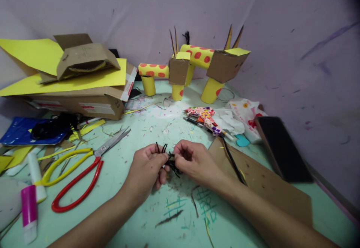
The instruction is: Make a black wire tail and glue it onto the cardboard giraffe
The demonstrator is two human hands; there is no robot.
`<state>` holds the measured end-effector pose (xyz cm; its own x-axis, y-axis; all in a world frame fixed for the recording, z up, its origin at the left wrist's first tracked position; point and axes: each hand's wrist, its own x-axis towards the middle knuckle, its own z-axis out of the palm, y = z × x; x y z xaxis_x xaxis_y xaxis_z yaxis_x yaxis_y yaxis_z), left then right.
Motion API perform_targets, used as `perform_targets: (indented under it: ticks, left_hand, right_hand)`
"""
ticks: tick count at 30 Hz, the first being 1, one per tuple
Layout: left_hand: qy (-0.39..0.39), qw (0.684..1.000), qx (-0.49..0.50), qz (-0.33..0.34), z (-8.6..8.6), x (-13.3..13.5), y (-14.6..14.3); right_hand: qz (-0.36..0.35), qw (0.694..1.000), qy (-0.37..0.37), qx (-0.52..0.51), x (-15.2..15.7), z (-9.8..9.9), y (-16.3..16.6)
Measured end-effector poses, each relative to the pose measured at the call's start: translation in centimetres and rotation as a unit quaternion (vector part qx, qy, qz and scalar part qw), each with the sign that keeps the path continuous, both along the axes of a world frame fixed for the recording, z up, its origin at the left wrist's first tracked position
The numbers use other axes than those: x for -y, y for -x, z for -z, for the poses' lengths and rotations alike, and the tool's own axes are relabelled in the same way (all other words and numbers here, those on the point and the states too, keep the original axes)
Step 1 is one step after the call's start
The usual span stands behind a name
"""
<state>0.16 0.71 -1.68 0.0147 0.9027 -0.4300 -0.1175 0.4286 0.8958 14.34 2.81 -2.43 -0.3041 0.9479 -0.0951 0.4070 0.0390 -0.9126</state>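
Note:
A small bunch of black yarn [174,168] is held above the table between my two hands. My left hand [149,167] pinches it with thumb and fingers, and several strand ends poke up past the fingertips. From the other side, my right hand [194,161] is closed in a pinch on the same strands. Loose ends hang below the fingertips. The exact grip of the right fingertips is partly hidden. Left of my hands lie scissors [92,161] with one yellow and one red handle, blades slightly apart.
Two yellow, red-spotted cardboard animals [153,71] [212,90] stand at the back. A flowery glue gun [205,118], a phone [284,148] and a cardboard sheet [270,184] lie right. Left are a cardboard box [104,103], black yarn [54,128] and a pink glue tube [29,206].

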Motion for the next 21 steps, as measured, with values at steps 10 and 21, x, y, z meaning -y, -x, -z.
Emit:
perform_targets:
  ticks: [10,21]
  left_hand:
    - [-0.002,0.999,0.030,0.029,-0.05,0.09,0.20]
    - [0.001,1.000,-0.010,-0.009,-0.09,0.09,-0.19]
  right_hand:
    - [-0.022,0.999,-0.007,-0.039,0.17,0.49,-0.03]
    - [0.002,1.000,0.012,0.008,0.17,-0.14,0.18]
